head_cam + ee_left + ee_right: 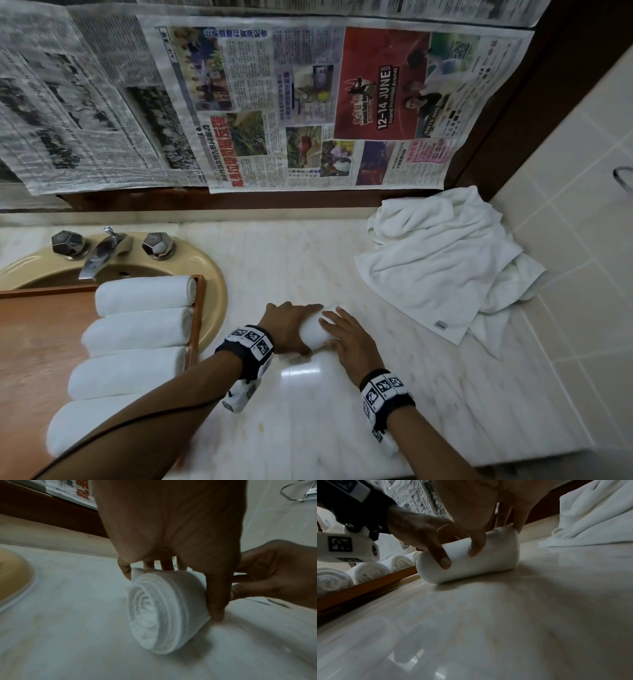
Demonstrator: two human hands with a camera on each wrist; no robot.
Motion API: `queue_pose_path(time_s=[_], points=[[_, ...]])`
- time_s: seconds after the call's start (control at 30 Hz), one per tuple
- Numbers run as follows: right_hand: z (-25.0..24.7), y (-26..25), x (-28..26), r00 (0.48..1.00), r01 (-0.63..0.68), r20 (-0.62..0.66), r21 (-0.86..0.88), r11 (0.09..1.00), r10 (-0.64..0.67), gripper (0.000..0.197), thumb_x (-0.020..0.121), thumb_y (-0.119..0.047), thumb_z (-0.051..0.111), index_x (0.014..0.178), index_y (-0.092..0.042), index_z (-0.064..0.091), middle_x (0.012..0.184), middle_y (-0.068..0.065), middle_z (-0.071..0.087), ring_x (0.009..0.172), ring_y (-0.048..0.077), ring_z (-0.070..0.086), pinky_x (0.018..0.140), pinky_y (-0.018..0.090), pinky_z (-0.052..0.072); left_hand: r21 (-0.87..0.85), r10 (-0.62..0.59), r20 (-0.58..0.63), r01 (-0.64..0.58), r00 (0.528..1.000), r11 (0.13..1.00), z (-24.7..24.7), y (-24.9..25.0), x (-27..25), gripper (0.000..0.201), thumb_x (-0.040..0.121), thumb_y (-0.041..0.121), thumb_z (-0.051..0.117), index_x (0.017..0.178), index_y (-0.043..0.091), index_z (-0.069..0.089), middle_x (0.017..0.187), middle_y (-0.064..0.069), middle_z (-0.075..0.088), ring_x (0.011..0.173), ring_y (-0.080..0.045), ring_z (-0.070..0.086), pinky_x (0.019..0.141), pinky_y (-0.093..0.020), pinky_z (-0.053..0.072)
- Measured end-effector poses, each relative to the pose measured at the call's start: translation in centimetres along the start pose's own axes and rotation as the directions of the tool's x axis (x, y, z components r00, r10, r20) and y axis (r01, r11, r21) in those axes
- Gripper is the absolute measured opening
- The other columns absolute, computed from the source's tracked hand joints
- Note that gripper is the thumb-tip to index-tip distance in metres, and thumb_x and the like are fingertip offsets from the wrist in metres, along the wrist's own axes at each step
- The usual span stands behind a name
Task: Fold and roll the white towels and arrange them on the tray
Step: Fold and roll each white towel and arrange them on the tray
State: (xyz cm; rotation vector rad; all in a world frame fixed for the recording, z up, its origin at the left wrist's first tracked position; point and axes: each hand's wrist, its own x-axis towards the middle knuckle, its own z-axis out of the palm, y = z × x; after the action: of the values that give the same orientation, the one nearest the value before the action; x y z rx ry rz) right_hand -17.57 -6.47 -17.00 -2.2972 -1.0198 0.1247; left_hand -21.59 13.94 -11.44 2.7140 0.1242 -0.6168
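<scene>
Both hands are on one rolled white towel (313, 331), which lies on the marble desk (342, 411) just right of the wooden tray (200, 308). The left hand (287, 329) curls over the roll's tray-side end, thumb down the near face and fingers (167, 565) over the far side; the right hand (349, 339) grasps the other end the same way, thumb (475, 545) pressed into the cloth. The left wrist view shows a tight, even spiral at the end face, so the rolling looks finished and the step in hand is likely carrying the roll to the tray.

To do it well, keep the loose outer flap pinned under the fingers, lift with both hands level so the spiral does not telescope, and set the roll down seam-side under, parallel to the others with its end flush with theirs.

The tray rests over the beige sink (215, 274) and holds four rolled towels (137, 334) in a row along its right rim, each touching the next; the rest of its floor visible here is bare wood. A heap of unfolded white towels (442, 260) lies on the desk well to the right of the tray, against the tiled wall.
</scene>
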Motion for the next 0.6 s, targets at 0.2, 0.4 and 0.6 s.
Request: queue_pose_path(time_s=[0.2, 0.4, 0.6], points=[[-0.5, -0.7, -0.2, 0.999, 0.018, -0.031, -0.064, 0.998, -0.02, 0.052, 0.079, 0.001, 0.071, 0.123, -0.025, 0.066, 0.137, -0.012, 0.056, 0.133, 0.011, 0.045, 0.106, 0.023, 0.039, -0.064, -0.027, -0.014, 0.026, 1.0, 0.998, 0.2, -0.1, -0.8, 0.098, 0.062, 0.054, 0.078, 0.147, 0.049, 0.03, 0.131, 0.007, 0.062, 0.118, -0.02, 0.058, 0.096, -0.032, 0.046], [-2.9, -1.8, -0.8, 0.996, -0.044, -0.078, -0.042, 0.998, 0.041, 0.048, 0.081, -0.019, 0.077, 0.125, -0.024, 0.062, 0.129, -0.006, 0.061, 0.117, 0.012, 0.057, 0.093, 0.034, 0.052, -0.097, -0.099, -0.07, 0.092, 0.993, 0.991, 0.0, -0.1, -3.4, 0.095, 0.063, 0.051, 0.077, 0.145, 0.052, 0.03, 0.13, 0.009, 0.062, 0.117, -0.022, 0.058, 0.094, -0.035, 0.047], [-6.1, -4.1, -2.3, 0.978, -0.193, -0.042, 0.158, 0.968, 0.202, 0.035, 0.092, -0.04, 0.064, 0.125, -0.039, 0.052, 0.115, -0.028, 0.057, 0.097, -0.004, 0.057, 0.078, 0.018, 0.048, -0.244, -0.207, -0.228, 0.15, 0.951, 0.958, -1.9, -0.9, -8.4, 0.099, 0.06, 0.064, 0.073, 0.147, 0.049, 0.027, 0.13, 0.01, 0.062, 0.112, -0.017, 0.06, 0.09, -0.033, 0.048]])
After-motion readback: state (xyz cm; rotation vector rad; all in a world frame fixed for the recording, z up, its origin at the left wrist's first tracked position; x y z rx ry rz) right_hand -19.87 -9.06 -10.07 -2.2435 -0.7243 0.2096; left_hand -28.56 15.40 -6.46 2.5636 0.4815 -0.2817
